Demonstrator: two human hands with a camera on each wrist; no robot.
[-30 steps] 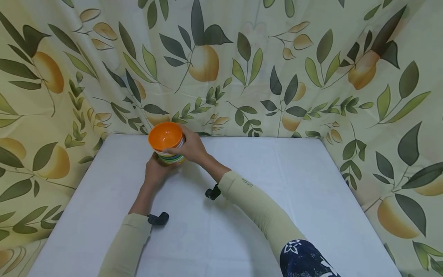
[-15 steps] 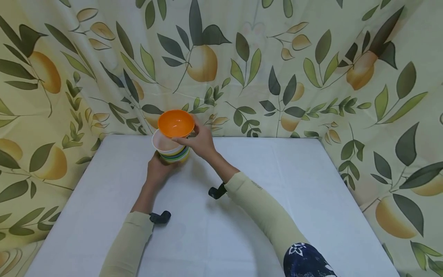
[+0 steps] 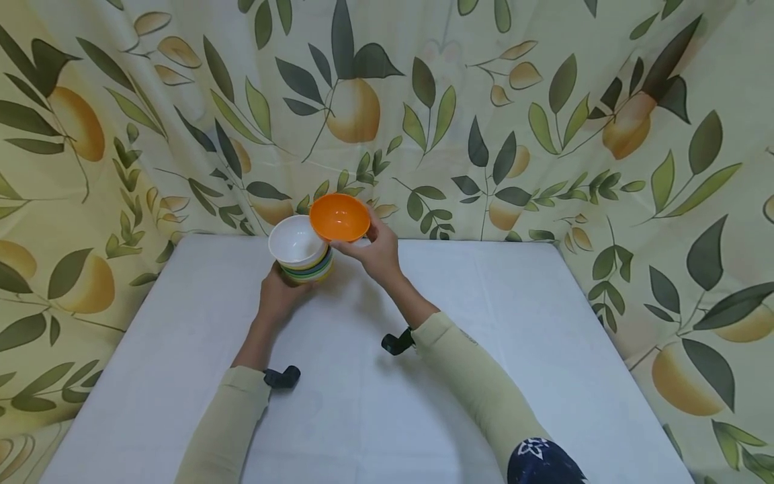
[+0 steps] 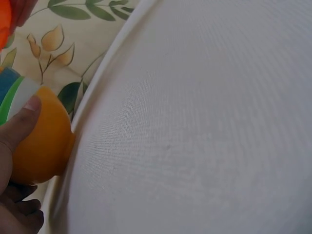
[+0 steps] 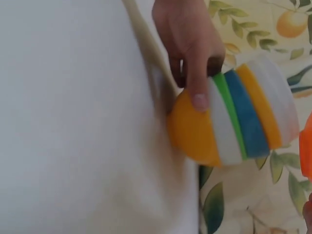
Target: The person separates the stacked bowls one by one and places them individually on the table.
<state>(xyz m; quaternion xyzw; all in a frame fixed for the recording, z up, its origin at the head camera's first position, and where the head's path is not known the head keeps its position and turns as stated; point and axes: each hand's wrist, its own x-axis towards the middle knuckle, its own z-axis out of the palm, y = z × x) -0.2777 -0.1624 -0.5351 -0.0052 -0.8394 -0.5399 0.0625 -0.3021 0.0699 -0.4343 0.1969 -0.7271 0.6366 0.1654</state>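
Observation:
Near the table's far edge, my left hand (image 3: 279, 296) grips a stack of nested bowls (image 3: 308, 272). In the right wrist view the stack (image 5: 248, 117) shows a yellow bowl lowest, then white, green, blue, yellow and white bands; the left thumb (image 5: 198, 87) presses on the lower bowls. A white bowl (image 3: 296, 240) is topmost, its inside showing. Just right of the stack, my right hand (image 3: 377, 254) pinches an orange bowl (image 3: 340, 218) by its side, thumb in front. Only a sliver of the orange bowl (image 5: 306, 151) shows in the right wrist view.
A white cloth covers the table (image 3: 363, 403). Behind and beside it hangs a curtain (image 3: 423, 121) printed with fruit and leaves. Small black wrist cameras (image 3: 282, 378) sit at both cuffs.
My right hand has lifted the orange bowl out of the top of the stack and carried it to the right, uncovering the white bowl. The left hand has barely moved.

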